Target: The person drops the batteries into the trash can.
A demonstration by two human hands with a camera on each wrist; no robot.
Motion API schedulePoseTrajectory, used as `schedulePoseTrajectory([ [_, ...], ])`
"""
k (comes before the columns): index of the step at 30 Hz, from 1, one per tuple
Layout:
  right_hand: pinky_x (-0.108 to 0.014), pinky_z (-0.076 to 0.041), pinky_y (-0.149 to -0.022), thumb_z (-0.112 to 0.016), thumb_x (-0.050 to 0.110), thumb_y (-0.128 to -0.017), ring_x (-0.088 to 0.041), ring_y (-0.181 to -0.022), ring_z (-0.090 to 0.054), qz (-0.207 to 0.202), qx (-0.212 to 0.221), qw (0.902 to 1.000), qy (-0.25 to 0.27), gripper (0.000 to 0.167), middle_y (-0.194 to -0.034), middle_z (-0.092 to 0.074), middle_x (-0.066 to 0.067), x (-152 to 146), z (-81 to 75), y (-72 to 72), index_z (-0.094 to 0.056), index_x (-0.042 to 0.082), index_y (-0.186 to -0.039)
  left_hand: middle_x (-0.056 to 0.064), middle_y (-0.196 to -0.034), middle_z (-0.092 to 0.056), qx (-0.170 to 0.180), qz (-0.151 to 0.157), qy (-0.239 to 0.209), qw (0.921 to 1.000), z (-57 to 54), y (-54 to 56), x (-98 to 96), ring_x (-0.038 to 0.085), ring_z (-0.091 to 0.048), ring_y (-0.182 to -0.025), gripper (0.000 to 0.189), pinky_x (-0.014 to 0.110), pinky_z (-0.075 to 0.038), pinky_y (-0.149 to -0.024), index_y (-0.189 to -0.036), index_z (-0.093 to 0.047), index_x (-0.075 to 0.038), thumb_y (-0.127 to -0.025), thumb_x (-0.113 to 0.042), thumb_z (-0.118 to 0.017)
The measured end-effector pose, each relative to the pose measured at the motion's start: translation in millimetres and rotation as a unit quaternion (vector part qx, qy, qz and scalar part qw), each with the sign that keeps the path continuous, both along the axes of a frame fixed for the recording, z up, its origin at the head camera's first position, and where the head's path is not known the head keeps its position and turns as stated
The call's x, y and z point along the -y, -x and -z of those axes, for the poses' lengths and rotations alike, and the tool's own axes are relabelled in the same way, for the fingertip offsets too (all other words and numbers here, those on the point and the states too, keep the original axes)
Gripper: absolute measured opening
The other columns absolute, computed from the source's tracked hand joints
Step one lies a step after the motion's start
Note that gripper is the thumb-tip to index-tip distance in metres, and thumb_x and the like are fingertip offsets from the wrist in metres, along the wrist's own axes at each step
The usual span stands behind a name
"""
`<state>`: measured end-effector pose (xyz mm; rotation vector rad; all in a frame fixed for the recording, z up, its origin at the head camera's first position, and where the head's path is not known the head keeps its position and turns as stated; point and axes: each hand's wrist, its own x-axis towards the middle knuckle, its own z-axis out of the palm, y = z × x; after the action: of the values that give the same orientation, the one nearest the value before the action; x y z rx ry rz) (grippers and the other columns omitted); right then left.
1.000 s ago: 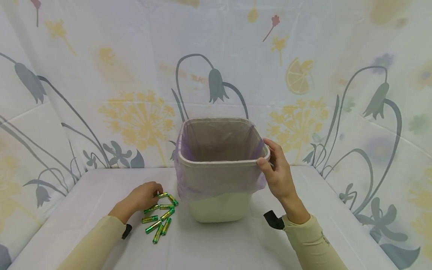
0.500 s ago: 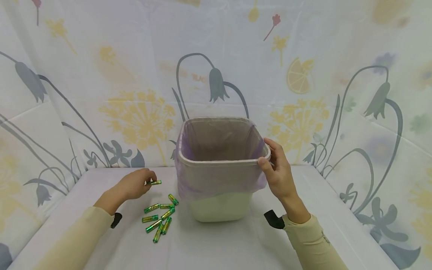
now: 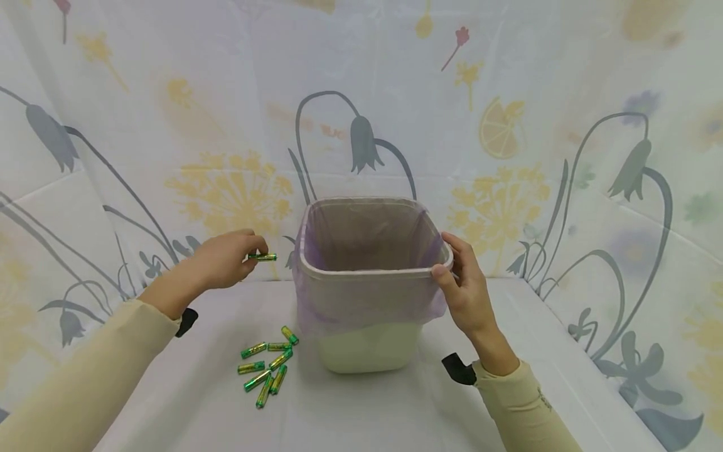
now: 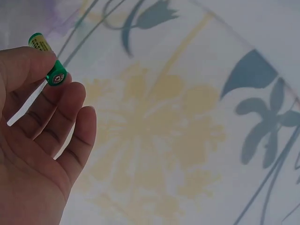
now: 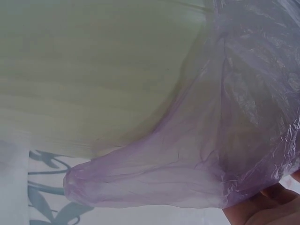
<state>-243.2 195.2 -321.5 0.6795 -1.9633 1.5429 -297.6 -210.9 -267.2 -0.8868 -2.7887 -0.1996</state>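
Observation:
Between thumb and fingers, my left hand (image 3: 228, 258) pinches a green and gold battery (image 3: 263, 257), raised above the table to the left of the bin. The left wrist view shows the same battery (image 4: 57, 75) end-on at the thumb tip. A pale trash bin (image 3: 367, 351) stands upright in the middle, lined with a thin purple bag (image 3: 361, 301) folded over its rim. My right hand (image 3: 465, 289) grips the rim at the bin's right front corner, thumb outside. In the right wrist view the bag (image 5: 154, 183) hangs loosely and partly hides that hand (image 5: 262, 206). The bin's floor is hidden.
Several loose batteries (image 3: 268, 367) lie in a cluster on the white-covered table (image 3: 361, 414), left of the bin. Behind rises a floral-print cloth backdrop (image 3: 237, 125), which also closes off both sides.
My left hand has picked a battery from the cluster and lifted it up to about the height of the bin's rim. My right hand and the bin have stayed in place.

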Motion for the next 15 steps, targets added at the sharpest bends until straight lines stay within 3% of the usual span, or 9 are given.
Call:
schedulePoseTrajectory([
  [10,-0.021,-0.047,-0.081,-0.058,0.021,-0.093,-0.025,-0.102,-0.055,-0.004,-0.004,0.9999,0.008,0.053,-0.125,-0.055,-0.021,-0.3,0.2,0.3,-0.042,0.009,-0.141,0.009,-0.098,-0.057,-0.031,0.018,-0.013,0.9993,-66.5,-2.1,-30.4,0.027,-0.058,-0.085,0.020,0.044,-0.046,-0.074,-0.108,-0.063,-0.006,-0.089,-0.003,-0.058],
  [15,-0.021,-0.047,-0.081,-0.059,0.023,-0.093,-0.024,-0.102,-0.055,-0.004,-0.003,1.0000,0.007,0.053,-0.126,-0.055,-0.020,-0.9,1.0,0.4,-0.042,0.009,-0.142,0.010,-0.094,-0.058,-0.061,0.053,-0.049,0.9956,-94.1,-2.0,-51.2,0.027,-0.057,-0.083,0.020,0.042,-0.045,-0.074,-0.103,-0.064,-0.004,-0.086,0.002,-0.056],
])
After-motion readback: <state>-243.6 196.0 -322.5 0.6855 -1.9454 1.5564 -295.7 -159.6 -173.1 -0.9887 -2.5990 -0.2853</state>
